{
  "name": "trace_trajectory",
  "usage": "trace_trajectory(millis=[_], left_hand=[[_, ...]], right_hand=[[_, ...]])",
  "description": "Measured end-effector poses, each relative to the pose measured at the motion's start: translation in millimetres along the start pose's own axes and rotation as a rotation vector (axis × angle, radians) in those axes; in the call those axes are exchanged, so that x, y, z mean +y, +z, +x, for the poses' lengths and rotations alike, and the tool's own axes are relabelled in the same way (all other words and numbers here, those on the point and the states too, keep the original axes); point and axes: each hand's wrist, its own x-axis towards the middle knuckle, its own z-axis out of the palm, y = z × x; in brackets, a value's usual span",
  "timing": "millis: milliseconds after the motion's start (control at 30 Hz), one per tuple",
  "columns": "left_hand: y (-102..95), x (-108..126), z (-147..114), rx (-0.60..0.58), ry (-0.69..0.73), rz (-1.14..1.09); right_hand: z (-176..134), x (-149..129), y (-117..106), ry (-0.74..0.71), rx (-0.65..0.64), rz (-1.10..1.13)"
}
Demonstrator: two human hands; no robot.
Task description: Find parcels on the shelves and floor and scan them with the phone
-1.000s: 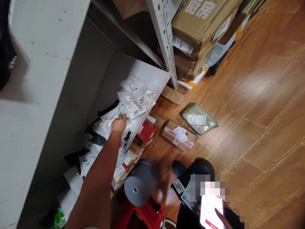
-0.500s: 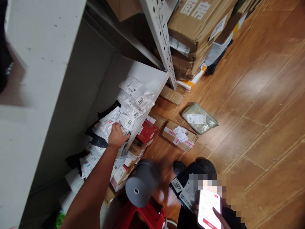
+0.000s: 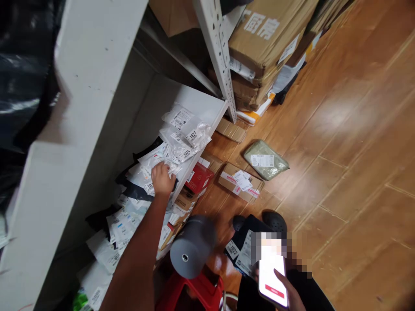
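Note:
My left hand [image 3: 163, 178] reaches into a row of mailing bags on a white shelf [image 3: 201, 97]. Its fingers are bent over a pale mailing bag [image 3: 147, 170] and appear to pinch it; the fingertips are partly hidden. Just beyond lie clear bags labelled 1026 [image 3: 184, 151] and 1027 [image 3: 194, 133]. At the lower right, my right hand [image 3: 288, 291] holds a lit phone [image 3: 272, 276], its thumb along the screen's edge. Under the phone is a dark parcel bag [image 3: 238, 237] with a 1022 label; what holds it is hidden.
Below the shelf stand several boxes, one red [image 3: 199, 178]. A taped carton [image 3: 241, 183] and a green-grey parcel [image 3: 266, 160] lie on the wooden floor. A grey cylinder [image 3: 191, 246] is above a red stool-like object [image 3: 212, 291]. Large cartons [image 3: 272, 34] are stacked beyond the metal post [image 3: 220, 56].
My left hand has shifted slightly right along the bags. The 1023 label is now covered, and a label starting 10 shows beside the hand. The phone has moved slightly left, its screen display changed.

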Motion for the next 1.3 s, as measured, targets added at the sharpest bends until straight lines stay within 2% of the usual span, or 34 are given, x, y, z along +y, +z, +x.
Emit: trace_trajectory(millis=[67, 100, 133, 200, 300, 367, 433, 500, 567, 633, 800, 867, 933, 1033, 1133, 1200, 1300], left_hand=[[-1.7, 30.1, -36.8, 0.047, -0.273, -0.345], [-3.3, 50.2, -62.2, 0.020, -0.376, -0.478], [-6.3, 72.8, -91.0, -0.036, -0.411, -0.551], [-19.3, 122.3, -153.2, -0.227, -0.456, -0.727], [-64.7, 191.9, -235.5, -0.499, -0.457, -1.000], [-111.3, 226.9, -273.1, -0.594, -0.433, -1.216], [-166.0, 252.0, -298.3, -0.642, -0.469, -1.408], [-224.9, 271.6, -317.4, -0.669, -0.563, -1.530], [-286.3, 289.3, -335.2, -0.648, -0.623, -1.600], [-349.3, 306.2, -353.7, -0.545, -0.588, -1.666], [-501.3, 338.1, -406.0, -0.255, -0.331, -1.672], [-550.6, 347.1, -431.1, -0.166, -0.261, -1.694], [-587.8, 355.5, -457.3, -0.079, -0.240, -1.714], [-620.9, 367.9, -492.4, -0.005, -0.244, -1.716], [-635.6, 378.8, -517.8, -0.004, -0.239, -1.725], [-641.0, 385.0, -529.4, -0.013, -0.218, -1.742], [-646.8, 393.4, -540.7, -0.027, -0.187, -1.743]], right_hand=[[-14.7, -4.6, 3.1, -0.051, -0.029, -0.043], [-26.4, -8.3, 6.3, -0.090, -0.056, -0.079], [-41.3, -13.1, 10.7, -0.136, -0.092, -0.122], [-80.4, -25.0, 22.8, -0.233, -0.180, -0.218], [-157.0, -43.9, 43.7, -0.306, -0.351, -0.344], [-216.1, -52.1, 54.8, -0.316, -0.490, -0.414], [-279.6, -53.8, 62.2, -0.319, -0.603, -0.468], [-345.7, -48.1, 66.8, -0.336, -0.669, -0.507], [-412.1, -36.0, 70.1, -0.368, -0.712, -0.541], [-477.1, -20.2, 72.3, -0.414, -0.757, -0.583], [-625.9, 21.3, 64.7, -0.591, -0.796, -0.639], [-676.3, 35.9, 54.4, -0.695, -0.790, -0.608], [-718.7, 49.0, 41.3, -0.787, -0.769, -0.583], [-765.2, 65.5, 20.4, -0.920, -0.682, -0.594], [-793.2, 78.8, 1.4, -1.046, -0.651, -0.614], [-805.6, 87.0, -10.5, -1.037, -0.741, -0.620], [-821.3, 99.8, -27.9, -0.964, -0.948, -0.608]])
